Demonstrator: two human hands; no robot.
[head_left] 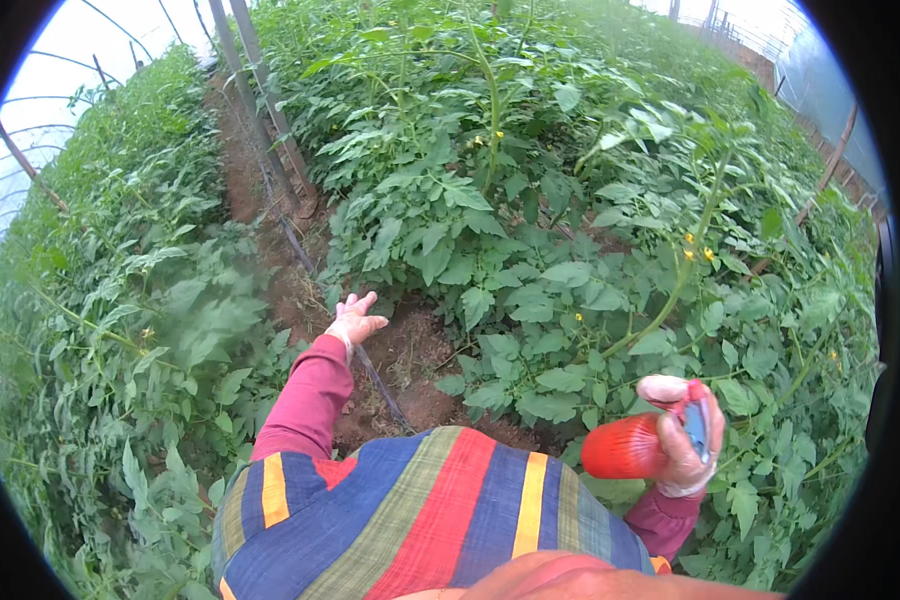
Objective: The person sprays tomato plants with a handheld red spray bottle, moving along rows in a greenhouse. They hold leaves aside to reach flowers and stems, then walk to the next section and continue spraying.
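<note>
My right hand (pixel 682 442), in a clear plastic glove, is wrapped around a red spray bottle (pixel 624 447) with a ribbed body and a blue-grey part at its head. The bottle lies tilted on its side, level with the front of the striped garment (pixel 465 502). My left hand (pixel 356 321), also gloved, reaches out over the soil path with its fingers apart and nothing in it. Just beyond it hang the leaves of a tomato plant (pixel 435 240). Yellow tomato flowers (pixel 697 247) show on a stem ahead of my right hand.
Dense tomato rows (pixel 120 300) flank the narrow soil path (pixel 270 262). A dark drip hose (pixel 296 244) runs along the ground. Two posts (pixel 259 112) stand beside the path. Plastic greenhouse film (pixel 825 82) and a slanting pole (pixel 832 161) are at the right.
</note>
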